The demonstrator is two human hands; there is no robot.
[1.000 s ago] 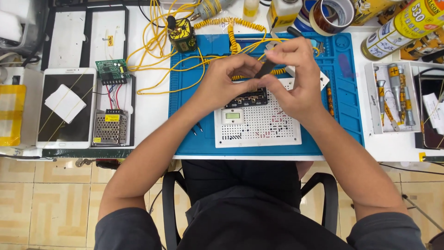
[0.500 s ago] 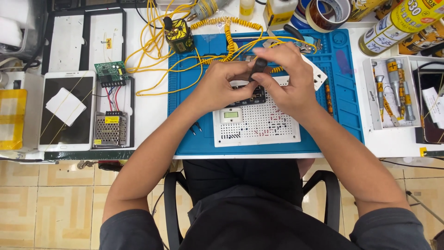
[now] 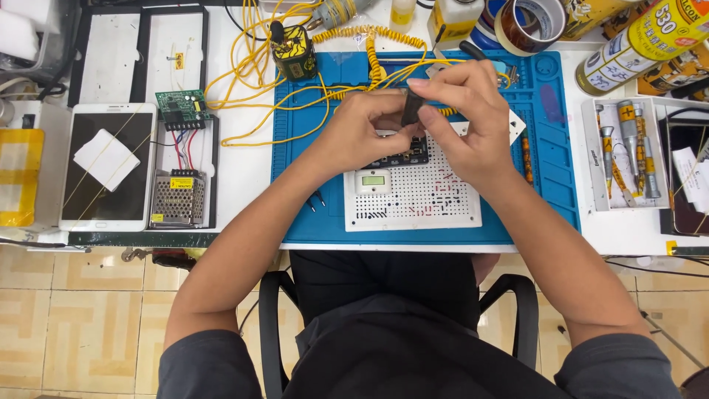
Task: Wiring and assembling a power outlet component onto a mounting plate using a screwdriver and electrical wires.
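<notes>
Both my hands up over the blue mat, pinching one small dark block between them.

My left hand (image 3: 358,133) and my right hand (image 3: 469,122) meet fingertip to fingertip, and the fingers of both are closed on a small black component (image 3: 411,108), held tilted in the air just above the far edge of the white perforated board (image 3: 413,196). That board lies flat right under my fingers on the blue mat (image 3: 550,159), with a little pale-green display (image 3: 373,180) just below my left fingers. Beyond my fingers a coiled yellow cable (image 3: 369,44) and loose yellow wires (image 3: 244,74) spread over the worktop (image 3: 244,177). Well off to the left of my fingers sits a white tablet (image 3: 107,166); off to the right, a tray of batteries (image 3: 628,151).
</notes>
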